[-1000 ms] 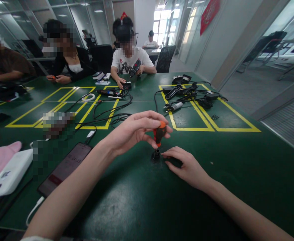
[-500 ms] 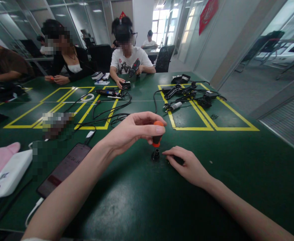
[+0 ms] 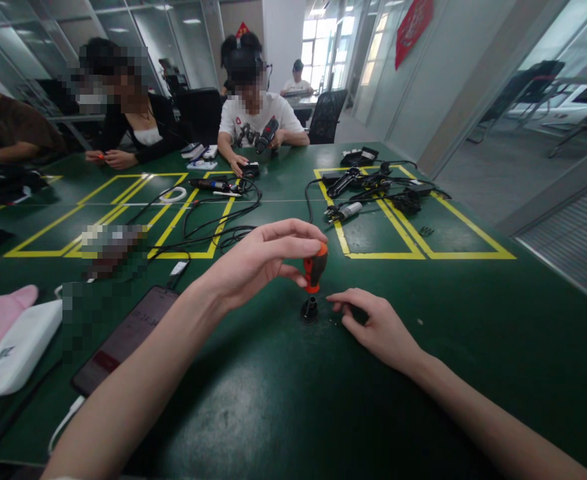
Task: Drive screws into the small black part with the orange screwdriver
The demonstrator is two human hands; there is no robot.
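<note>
My left hand grips a short screwdriver with an orange and black handle, held upright with fingers and thumb near its top. Directly below the handle, a small round black part with a raised stub rests on the table; the screwdriver's shaft is hard to make out there. Just right of that part is my right hand, fingers loosely bent and apart, holding nothing visible. Its fingertips do not touch the part.
A phone and a white box-shaped device lie at left. Black cables run beyond my left hand. Power tools and cords lie inside yellow tape at the far right. Across the table, a person holds a drill.
My left fingers and thumb have shifted around the screwdriver handle, baring more of its dark side. My right hand has drawn slightly rightward, its fingers spreading a little.
</note>
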